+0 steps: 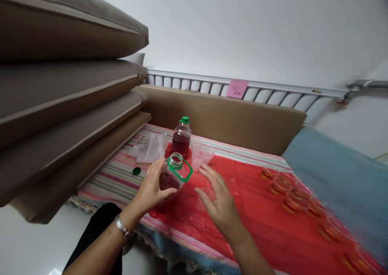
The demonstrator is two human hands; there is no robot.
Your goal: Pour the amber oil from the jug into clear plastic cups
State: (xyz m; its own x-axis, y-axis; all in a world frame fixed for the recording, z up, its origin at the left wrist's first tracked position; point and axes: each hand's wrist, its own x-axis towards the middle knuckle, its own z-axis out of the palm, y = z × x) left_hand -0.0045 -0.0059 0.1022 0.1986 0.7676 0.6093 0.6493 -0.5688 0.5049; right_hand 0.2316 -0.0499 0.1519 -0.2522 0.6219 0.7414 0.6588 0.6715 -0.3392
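Observation:
My left hand (151,188) is wrapped around the side of a clear plastic jug (168,181) holding dark red liquid. The jug has no cap on its mouth, and a green carry handle (188,175) rings its neck. To the right of it, my right hand (220,200) is held with thumb and fingers apart, nothing gripped. A clear plastic cup (205,197) shows faintly between the jug and my right hand. Left of my left hand, a green cap (136,171) lies on the striped cloth. Beyond my fingertips stand clear plastic cups (197,154), seemingly stacked.
A second jug (181,142), green-capped, stands behind. Clear plastic bags (151,147) lie left of it. Several cups of amber liquid (295,202) line the right of the red sheet (257,218). Stacked cushions (69,85) rise at left; a blue cloth (333,166) lies right.

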